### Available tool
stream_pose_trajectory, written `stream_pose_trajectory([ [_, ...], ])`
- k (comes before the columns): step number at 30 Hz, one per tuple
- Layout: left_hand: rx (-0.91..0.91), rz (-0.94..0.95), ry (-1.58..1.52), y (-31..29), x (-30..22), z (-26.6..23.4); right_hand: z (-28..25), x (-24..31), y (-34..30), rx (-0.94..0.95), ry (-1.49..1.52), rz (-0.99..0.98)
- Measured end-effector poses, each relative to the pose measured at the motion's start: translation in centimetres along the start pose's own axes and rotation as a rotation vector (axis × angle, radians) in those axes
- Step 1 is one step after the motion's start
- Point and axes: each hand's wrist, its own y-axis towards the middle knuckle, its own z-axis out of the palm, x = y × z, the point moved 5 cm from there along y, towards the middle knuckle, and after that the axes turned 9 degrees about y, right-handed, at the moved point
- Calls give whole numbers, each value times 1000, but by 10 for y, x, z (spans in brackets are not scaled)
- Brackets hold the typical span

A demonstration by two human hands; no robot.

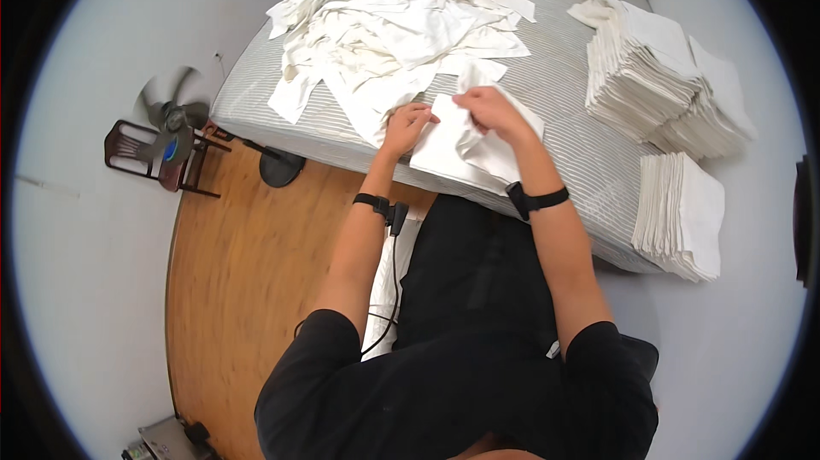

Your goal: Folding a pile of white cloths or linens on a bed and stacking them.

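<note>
A big heap of loose white cloths [393, 24] is sprawled over the far-left part of the striped mattress [568, 101], crowding the left hand [408, 128]; tall folded stacks [636, 76] and a shorter one [679, 212] are lined up along the right edge; past the left edge, a fan [175, 110] and dark wooden chair [128, 148] can be seen; the fabric looks soft, creased, roughly rectangular; one white cloth [444, 152] is spread between both hands at the near edge, its flap pinched by the right hand [493, 111]; its left side is touched by the left's curled fingers, grip can't be told tbh
</note>
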Motion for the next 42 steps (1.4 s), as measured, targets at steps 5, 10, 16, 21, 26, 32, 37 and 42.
stream_pose_trajectory([
  [5,-58,-148,-172,-5,23,-9,80,-38,-5,205,-95,66],
  [10,-38,-123,-54,-2,13,4,61,-66,-33,185,-97,55],
  [16,-65,-227,-20,-2,19,5,6,-30,-67,-595,-767,-599],
  [21,-36,-239,-2,4,15,9,-12,-105,-59,-604,-1081,-234],
  [26,17,-296,188,2,22,3,-15,-106,-53,-559,-954,-151],
  [32,4,-263,245,16,3,9,-58,-112,-44,-632,-958,-64],
  [37,-60,-281,309,-6,21,-1,-53,-98,-66,-692,-836,37],
  [42,-100,-202,229,13,-5,5,-59,-132,-112,-681,-1085,-303],
])
